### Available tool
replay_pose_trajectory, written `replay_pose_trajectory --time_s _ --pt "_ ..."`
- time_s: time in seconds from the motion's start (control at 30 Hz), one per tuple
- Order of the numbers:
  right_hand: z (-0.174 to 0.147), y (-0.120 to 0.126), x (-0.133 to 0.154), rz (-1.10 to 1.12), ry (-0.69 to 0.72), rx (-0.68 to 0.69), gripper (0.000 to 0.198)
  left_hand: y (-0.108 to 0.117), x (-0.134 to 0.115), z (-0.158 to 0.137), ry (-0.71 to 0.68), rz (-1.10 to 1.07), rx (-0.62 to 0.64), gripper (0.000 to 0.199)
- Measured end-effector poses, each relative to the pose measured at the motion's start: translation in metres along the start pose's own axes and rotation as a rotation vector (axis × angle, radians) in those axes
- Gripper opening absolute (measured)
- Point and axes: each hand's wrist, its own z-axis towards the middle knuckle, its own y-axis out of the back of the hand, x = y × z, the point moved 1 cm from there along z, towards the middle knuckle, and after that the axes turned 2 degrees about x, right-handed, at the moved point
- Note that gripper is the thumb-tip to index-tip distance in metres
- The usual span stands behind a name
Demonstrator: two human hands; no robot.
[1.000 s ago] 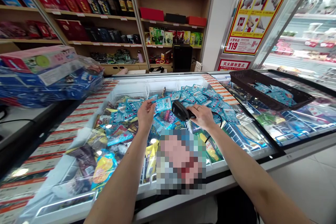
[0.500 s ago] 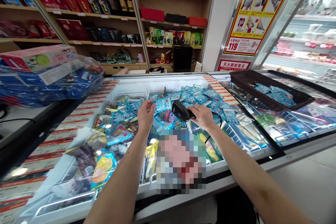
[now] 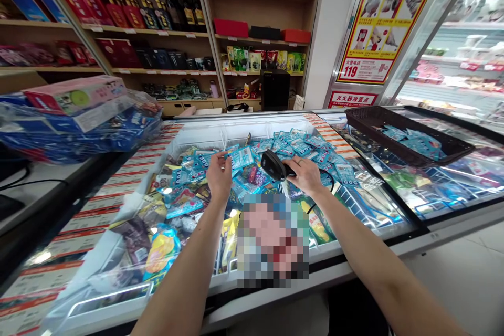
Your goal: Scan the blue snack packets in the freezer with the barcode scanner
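Above the glass top of a chest freezer [image 3: 199,127], my left hand [image 3: 219,173] pinches a small light-blue packet [image 3: 241,159] by its left end. Facing that packet from the right is a black barcode scanner [image 3: 273,165], with the fingers of my right hand [image 3: 305,174] wrapped round its handle. A black cable [image 3: 329,178] runs from the scanner past my right wrist. Many similar blue packets [image 3: 299,145] lie spread on the glass behind and beside both hands. Under the glass, bagged goods [image 3: 162,247] show in several colours.
A brown plastic basket [image 3: 452,153] holding some blue packets stands on the freezer's right part. Plastic-wrapped boxes [image 3: 79,107] sit at the left. Price labels [image 3: 74,228] line the left glass edge. Stocked shelves [image 3: 157,31] rise behind. A blurred patch covers the near edge.
The view has shifted slightly, so the background and freezer sit a little further right. Both hands keep their holds; the packet and the scanner stay facing each other.
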Motion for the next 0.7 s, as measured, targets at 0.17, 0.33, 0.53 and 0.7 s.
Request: replay_pose_trajectory --time_s 0.17,0.33,0.53,0.7 --pt "-0.001 -0.001 -0.003 0.004 -0.022 -0.042 0.034 0.019 -0.003 0.003 0.016 0.175 -0.106 0.037" --pt "-0.001 0.001 -0.003 -0.005 -0.018 -0.044 0.035 0.053 0.001 0.000 0.018 0.532 -0.172 0.035" --pt "-0.001 0.002 -0.002 -0.007 -0.019 -0.054 0.034 0.054 -0.005 -0.016 -0.305 0.659 0.035 0.036" --pt "-0.002 0.002 -0.003 -0.006 -0.027 -0.067 0.034 0.041 0.008 -0.011 -0.357 0.727 0.239 0.031"
